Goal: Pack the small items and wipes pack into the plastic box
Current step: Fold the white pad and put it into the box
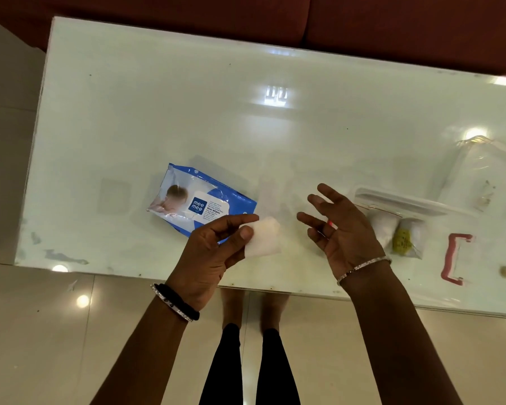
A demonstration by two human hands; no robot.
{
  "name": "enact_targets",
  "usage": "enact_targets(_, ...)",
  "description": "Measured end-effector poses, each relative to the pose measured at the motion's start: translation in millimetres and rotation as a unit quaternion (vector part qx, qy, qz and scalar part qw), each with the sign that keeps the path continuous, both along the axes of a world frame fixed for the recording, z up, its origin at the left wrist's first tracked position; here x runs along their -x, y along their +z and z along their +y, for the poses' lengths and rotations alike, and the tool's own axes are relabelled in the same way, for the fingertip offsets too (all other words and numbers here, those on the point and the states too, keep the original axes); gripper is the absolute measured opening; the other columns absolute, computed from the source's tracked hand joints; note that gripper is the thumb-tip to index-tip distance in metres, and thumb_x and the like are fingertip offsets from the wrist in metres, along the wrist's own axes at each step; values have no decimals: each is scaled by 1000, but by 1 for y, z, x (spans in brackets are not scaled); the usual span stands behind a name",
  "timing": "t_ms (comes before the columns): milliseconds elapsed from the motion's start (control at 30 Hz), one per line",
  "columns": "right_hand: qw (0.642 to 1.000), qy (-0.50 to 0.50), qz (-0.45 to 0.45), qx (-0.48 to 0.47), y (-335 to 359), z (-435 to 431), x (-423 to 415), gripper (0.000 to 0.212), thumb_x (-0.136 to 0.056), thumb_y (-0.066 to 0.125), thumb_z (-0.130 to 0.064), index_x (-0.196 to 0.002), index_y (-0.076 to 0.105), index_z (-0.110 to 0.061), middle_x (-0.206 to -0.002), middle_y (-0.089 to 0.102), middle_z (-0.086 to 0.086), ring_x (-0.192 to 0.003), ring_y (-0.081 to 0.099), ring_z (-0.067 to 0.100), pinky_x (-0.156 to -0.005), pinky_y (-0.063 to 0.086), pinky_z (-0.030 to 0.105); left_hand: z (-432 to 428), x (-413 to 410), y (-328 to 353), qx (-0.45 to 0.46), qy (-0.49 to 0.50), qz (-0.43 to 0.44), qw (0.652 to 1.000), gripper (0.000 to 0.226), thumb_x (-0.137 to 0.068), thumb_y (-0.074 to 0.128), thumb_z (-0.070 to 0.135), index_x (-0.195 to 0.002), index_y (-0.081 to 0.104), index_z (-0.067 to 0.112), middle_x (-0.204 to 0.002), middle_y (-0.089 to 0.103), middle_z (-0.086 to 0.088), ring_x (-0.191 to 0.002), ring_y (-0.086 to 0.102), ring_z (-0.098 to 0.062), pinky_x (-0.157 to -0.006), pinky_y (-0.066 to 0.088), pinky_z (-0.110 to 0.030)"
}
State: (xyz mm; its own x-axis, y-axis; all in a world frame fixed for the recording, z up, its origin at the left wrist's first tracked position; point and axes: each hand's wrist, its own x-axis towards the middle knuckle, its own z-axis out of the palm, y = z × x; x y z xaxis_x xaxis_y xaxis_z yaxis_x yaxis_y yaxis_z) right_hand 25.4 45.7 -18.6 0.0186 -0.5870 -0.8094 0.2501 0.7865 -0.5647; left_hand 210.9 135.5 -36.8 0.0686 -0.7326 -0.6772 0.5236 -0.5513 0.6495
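Note:
A blue and white wet wipes pack (pixel 193 201) lies flat on the white glass table (pixel 187 112), left of centre. My left hand (pixel 211 255) hovers just in front of the pack and pinches a small white pad (pixel 265 239) between thumb and fingers. My right hand (pixel 342 226) hangs over the table with fingers spread and nothing in it. To its right lies a clear plastic box (pixel 421 226) with a red latch (pixel 454 258). Inside the box I see a white item (pixel 383 229) and a yellow-labelled packet (pixel 403 241).
A clear plastic lid or bag (pixel 479 171) rests at the far right of the table. A dark red sofa (pixel 275 16) runs behind the table's far edge. The near table edge is just below my wrists, with tiled floor and my legs beneath.

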Motion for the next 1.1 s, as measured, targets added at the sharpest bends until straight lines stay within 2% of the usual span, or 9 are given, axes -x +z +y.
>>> enact_targets(167,964,203,50,166,16,11,0,25,-89,65,-4,-112,71,-13,-101,76,7,-83,72,17,-63,56,26,0,2,0,0,0,60,998,34,-68,71,31,-101,76,24,-113,74,2,-108,69,-16,-75,58,-21)
enact_targets(300,870,393,103,279,21,19,-3,37,-83,73,-7,-115,69,-25,-111,73,-9,-98,67,6,-72,57,22,0,7,3,1,-1,106,994,31,-71,69,29,-101,77,25,-110,75,0,-104,70,-17,-74,58,-20)
enact_targets(500,836,426,144,316,23,12,-4,30,-83,72,-14,-109,69,-29,-110,72,-13,-103,65,6,-74,53,24,-2,13,7,-31,-27,147,988,27,-80,58,23,-99,77,27,-108,76,-2,-101,72,-20,-75,60,-27)
enact_targets(600,837,400,183,325,24,9,-2,21,-83,73,-21,-103,69,-25,-110,71,-15,-108,63,3,-86,52,26,-7,12,13,-17,-83,-28,996,27,-85,55,35,-105,73,33,-108,73,-1,-99,70,-18,-73,60,-29)
enact_targets(700,821,373,232,365,30,8,0,23,-80,78,-22,-98,64,-19,-109,72,-16,-111,61,-6,-92,48,16,-11,6,23,27,-103,-313,944,30,-90,54,45,-112,68,30,-114,63,3,-101,62,-12,-75,58,-26)
enact_targets(767,793,361,274,407,38,6,0,23,-78,80,-25,-92,62,-19,-96,73,-16,-98,65,-7,-81,47,9,-15,7,35,61,-84,-402,910,32,-88,55,51,-110,68,31,-112,58,4,-95,61,-7,-72,56,-19)
enact_targets(900,727,369,324,480,55,0,-4,21,-76,81,-27,-92,69,-19,-86,71,-10,-81,63,7,-71,48,23,-25,16,59,80,-84,-477,871,44,-79,55,63,-109,68,33,-114,48,2,-89,58,-10,-70,51,-13)
enact_targets(967,714,370,327,496,61,-3,-4,23,-75,82,-27,-94,72,-18,-87,72,-8,-80,62,7,-71,47,20,-30,18,67,88,-82,-480,869,43,-78,55,62,-107,68,33,-111,47,4,-83,58,-6,-67,48,-8)
enact_targets(1100,758,343,288,473,72,-10,0,27,-72,85,-29,-96,76,-20,-92,74,-14,-81,63,-4,-73,43,7,-33,17,72,96,-80,-439,890,30,-85,56,47,-106,67,30,-98,53,8,-74,60,-4,-58,48,-9)
